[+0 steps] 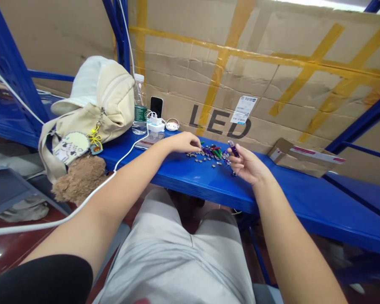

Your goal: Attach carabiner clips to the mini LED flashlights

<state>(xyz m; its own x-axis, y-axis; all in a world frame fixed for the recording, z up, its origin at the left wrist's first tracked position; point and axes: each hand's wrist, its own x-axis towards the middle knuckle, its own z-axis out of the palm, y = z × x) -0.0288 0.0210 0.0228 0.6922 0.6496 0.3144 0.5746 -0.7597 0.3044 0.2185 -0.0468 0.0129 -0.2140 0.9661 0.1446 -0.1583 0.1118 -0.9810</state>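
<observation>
My right hand [247, 163] holds a small purple flashlight [233, 148] upright between thumb and fingers, just above the blue shelf [291, 198]. My left hand [186, 142] reaches over a scatter of small round button cells [202, 157] on the shelf, fingertips pinched down at the pile's left edge. Whether a cell is in the pinch is too small to tell. Several more little coloured flashlights [213, 150] lie in a heap between my two hands.
A cream bag [101, 101] with a plush bear and charms sits at the shelf's left end, beside a water bottle [139, 105], a phone, a charger and a white cable. A flat cardboard box [304, 157] lies to the right. Taped cardboard backs the shelf.
</observation>
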